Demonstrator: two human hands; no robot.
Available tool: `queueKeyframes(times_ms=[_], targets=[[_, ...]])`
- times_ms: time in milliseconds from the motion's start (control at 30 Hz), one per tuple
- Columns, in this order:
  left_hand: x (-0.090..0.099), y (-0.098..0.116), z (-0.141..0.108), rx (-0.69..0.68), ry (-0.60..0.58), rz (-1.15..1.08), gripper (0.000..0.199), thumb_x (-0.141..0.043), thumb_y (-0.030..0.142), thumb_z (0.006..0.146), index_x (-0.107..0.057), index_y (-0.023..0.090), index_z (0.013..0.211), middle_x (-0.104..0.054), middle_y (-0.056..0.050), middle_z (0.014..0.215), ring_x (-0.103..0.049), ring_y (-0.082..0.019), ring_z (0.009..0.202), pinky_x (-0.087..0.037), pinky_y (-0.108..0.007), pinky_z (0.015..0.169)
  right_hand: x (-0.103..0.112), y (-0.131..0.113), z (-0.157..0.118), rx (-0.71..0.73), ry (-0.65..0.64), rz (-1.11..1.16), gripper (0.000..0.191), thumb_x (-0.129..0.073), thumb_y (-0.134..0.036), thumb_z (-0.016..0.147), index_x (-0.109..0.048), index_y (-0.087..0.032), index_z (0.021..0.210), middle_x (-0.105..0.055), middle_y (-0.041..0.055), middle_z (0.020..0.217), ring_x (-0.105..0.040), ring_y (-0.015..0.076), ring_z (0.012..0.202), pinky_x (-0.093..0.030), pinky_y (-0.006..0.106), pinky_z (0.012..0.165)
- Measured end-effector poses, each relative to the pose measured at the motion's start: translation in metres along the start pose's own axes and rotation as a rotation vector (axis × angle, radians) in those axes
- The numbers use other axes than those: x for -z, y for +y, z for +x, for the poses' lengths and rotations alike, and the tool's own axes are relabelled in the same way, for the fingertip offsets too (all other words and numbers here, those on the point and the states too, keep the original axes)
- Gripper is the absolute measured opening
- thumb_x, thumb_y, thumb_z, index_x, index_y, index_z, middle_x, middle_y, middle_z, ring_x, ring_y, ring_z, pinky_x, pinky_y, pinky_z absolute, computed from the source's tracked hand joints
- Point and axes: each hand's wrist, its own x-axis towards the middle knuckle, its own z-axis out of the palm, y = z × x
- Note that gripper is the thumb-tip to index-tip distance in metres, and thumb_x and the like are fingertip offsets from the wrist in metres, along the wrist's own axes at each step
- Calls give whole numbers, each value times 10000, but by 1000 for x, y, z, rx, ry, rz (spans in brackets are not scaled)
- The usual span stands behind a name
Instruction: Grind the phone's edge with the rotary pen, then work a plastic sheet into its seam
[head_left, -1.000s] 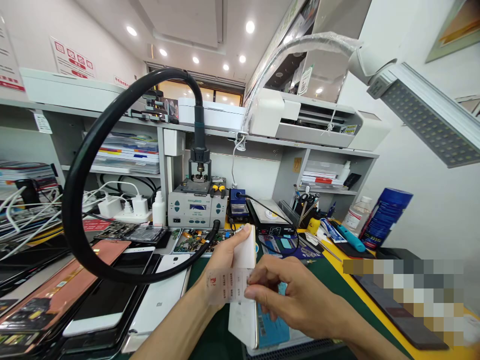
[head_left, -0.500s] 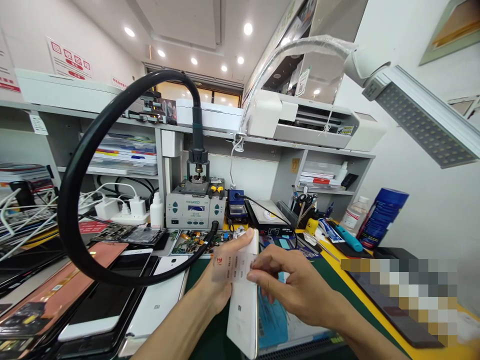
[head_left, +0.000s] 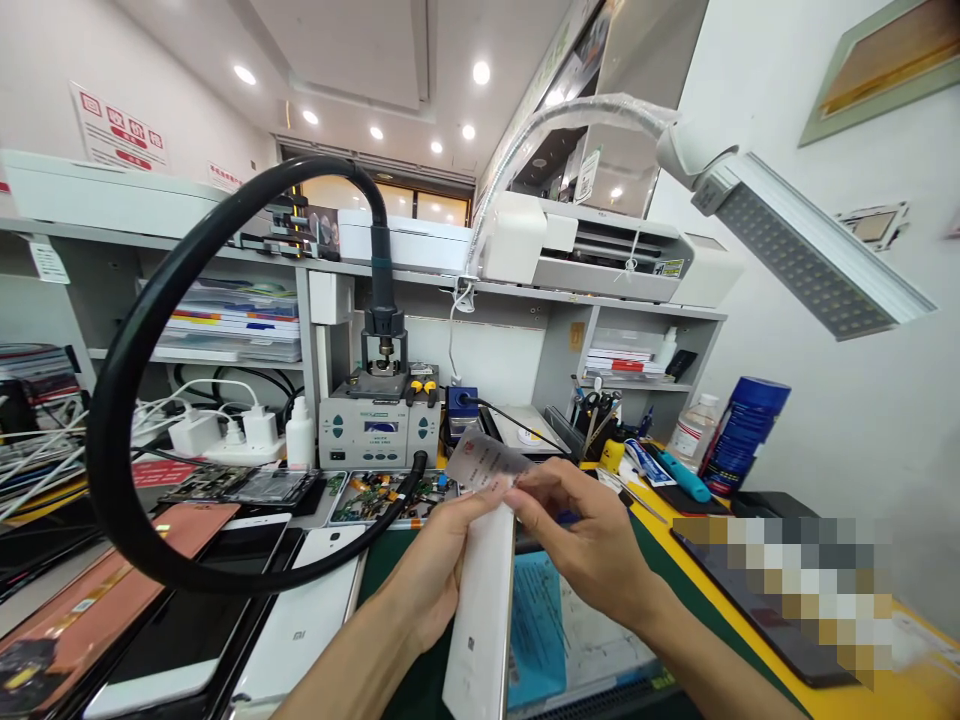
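Note:
My left hand (head_left: pixel 439 560) is wrapped around a white phone (head_left: pixel 480 605), which stands on edge with its logo side toward me. Its thumb lies along the phone's upper part. Thumb and fingers of my right hand (head_left: pixel 585 535) pinch a thin translucent card (head_left: pixel 484 462) printed with red and dark text. The card's lower edge meets the phone's upper end near my left thumb; whether it sits inside a seam there, I cannot tell. Below my right hand, a blue sheet (head_left: pixel 536 620) lies on the green mat (head_left: pixel 390 580).
At left lie another white phone (head_left: pixel 300 630) and a dark-screened phone (head_left: pixel 191 610). A thick black hose (head_left: pixel 105 400) loops up from the hot-air station (head_left: pixel 379 435). Behind my hands is a tray of small parts (head_left: pixel 337 515). A blue can (head_left: pixel 750 430) stands at right.
The card has gone from lying across the phone's back to pointing up past its top end. My right hand has risen toward that end. The view has shifted slightly.

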Motion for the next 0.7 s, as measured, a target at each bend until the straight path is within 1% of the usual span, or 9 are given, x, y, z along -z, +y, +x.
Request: queueKeyframes(times_ms=[133, 233, 333, 433, 500, 600, 700], targets=[[-1, 0, -2, 7, 7, 18, 329, -873, 369, 743, -773, 143, 960, -718, -31, 790, -593, -121, 636, -453, -179, 528, 1, 3, 0, -21, 82, 21, 118, -702, -330, 956, -697, -222, 1003, -701, 34, 941, -637, 147, 751, -531, 259, 648], [-1, 0, -2, -6, 22, 27, 353, -894, 388, 709, -771, 152, 941, -700, -20, 768, -583, -125, 637, -440, -185, 540, 1, 2, 0, -43, 95, 59, 137, -706, -336, 954, -722, -233, 1042, -729, 46, 1025, -681, 162, 817, -563, 268, 693], [-1, 0, -3, -12, 31, 48, 398, -916, 411, 670, -768, 158, 938, -690, -15, 774, -579, -128, 650, -433, -190, 553, 0, 0, 1, -81, 82, 105, 123, -702, -345, 958, -734, -231, 990, -746, 32, 953, -696, 150, 756, -576, 255, 661], [-2, 0, -5, -6, 33, 83, 434, -924, 454, 655, -765, 162, 935, -670, -8, 762, -570, -127, 651, -422, -194, 551, 0, -2, 3, -122, 98, 153, 128, -698, -353, 962, -714, -227, 947, -738, 10, 863, -681, 120, 648, -553, 213, 546], [-3, 0, -6, 1, 24, 109, 446, -916, 486, 663, -764, 166, 934, -670, -11, 771, -576, -131, 668, -432, -199, 566, 0, -3, 3, -140, 116, 175, 130, -705, -354, 956, -705, -226, 930, -724, -2, 823, -663, 108, 611, -529, 191, 490], [-3, -1, -7, 3, 9, 146, 435, -895, 518, 688, -759, 174, 917, -665, -8, 791, -575, -127, 693, -441, -199, 594, 0, -4, 3, -159, 133, 192, 131, -725, -353, 937, -708, -224, 917, -702, -8, 774, -641, 106, 597, -523, 181, 470], [-2, -2, -7, 1, 9, 186, 425, -875, 537, 710, -742, 185, 907, -620, 12, 764, -532, -110, 672, -417, -192, 589, 1, -6, 4, -176, 139, 216, 148, -726, -362, 932, -703, -217, 911, -682, -11, 716, -634, 114, 575, -534, 190, 469]])
